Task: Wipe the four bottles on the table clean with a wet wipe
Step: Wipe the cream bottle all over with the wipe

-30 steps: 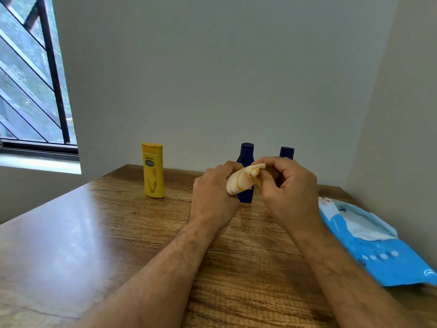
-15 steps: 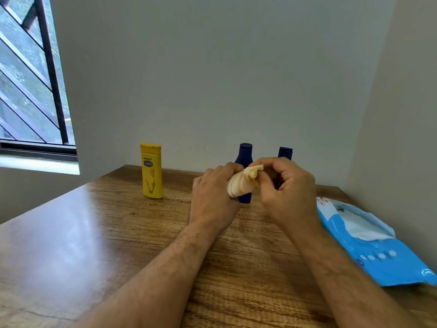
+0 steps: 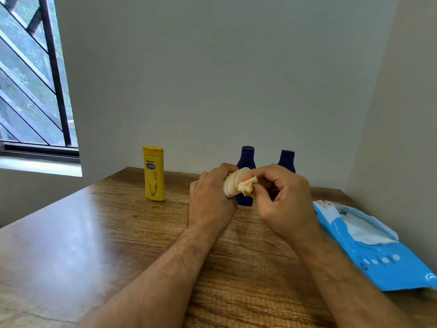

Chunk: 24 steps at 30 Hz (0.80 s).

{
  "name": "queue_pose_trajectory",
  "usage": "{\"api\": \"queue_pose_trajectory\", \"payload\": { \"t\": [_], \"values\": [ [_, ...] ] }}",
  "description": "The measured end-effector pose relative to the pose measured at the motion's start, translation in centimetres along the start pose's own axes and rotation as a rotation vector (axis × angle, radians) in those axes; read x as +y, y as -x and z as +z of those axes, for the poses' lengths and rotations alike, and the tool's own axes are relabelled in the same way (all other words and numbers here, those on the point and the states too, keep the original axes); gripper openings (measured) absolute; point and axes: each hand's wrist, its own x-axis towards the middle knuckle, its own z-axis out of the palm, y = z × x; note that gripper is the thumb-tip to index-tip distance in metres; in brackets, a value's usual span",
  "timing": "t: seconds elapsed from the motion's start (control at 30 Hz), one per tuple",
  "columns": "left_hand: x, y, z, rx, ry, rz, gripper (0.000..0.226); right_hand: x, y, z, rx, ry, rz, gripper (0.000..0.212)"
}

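Observation:
My left hand (image 3: 210,200) grips a small cream bottle (image 3: 233,184) held tilted above the table. My right hand (image 3: 283,197) pinches a crumpled wet wipe (image 3: 247,185) against the bottle's upper end. A yellow bottle (image 3: 154,173) stands upright at the back left. Two dark blue bottles stand at the back: one (image 3: 246,157) right behind the cream bottle, another (image 3: 286,160) partly hidden behind my right hand.
A blue pack of wet wipes (image 3: 383,252) lies open at the table's right edge, a white wipe sticking out. The wooden table (image 3: 94,233) sits in a wall corner. A barred window (image 3: 30,79) is at the left.
My right hand has slid the wipe down around the cream bottle's top, which now shows above the wipe. The standing bottles have not moved.

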Motion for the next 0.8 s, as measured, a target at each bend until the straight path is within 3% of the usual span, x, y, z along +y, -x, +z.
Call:
{"api": "queue_pose_trajectory", "payload": {
  "t": [0.1, 0.27, 0.47, 0.63, 0.7, 0.8],
  "values": [
    [-0.2, -0.1, -0.3, 0.011, -0.050, 0.048, 0.047, -0.2, 0.0, 0.2, 0.033, 0.055, -0.039, 0.020],
    [0.9, 0.4, -0.1, -0.054, -0.022, 0.103, 0.051, 0.6, -0.5, 0.0, 0.234, 0.049, 0.117, 0.018],
    [0.0, -0.1, 0.0, 0.019, 0.020, 0.004, 0.047, -0.4, 0.0, 0.2, 0.025, 0.019, -0.014, 0.021],
    [0.7, 0.3, -0.1, -0.055, -0.081, 0.134, 0.048, 0.3, -0.4, 0.3, 0.208, 0.071, 0.082, 0.017],
    [1.1, 0.4, 0.1, -0.058, -0.045, 0.107, 0.050, 0.7, -0.5, 0.2, 0.258, 0.081, 0.144, 0.015],
    [0.8, 0.3, 0.2, -0.011, 0.022, 0.016, 0.049, 0.5, -0.2, 0.1, 0.156, 0.089, 0.069, 0.016]
  ]
}}
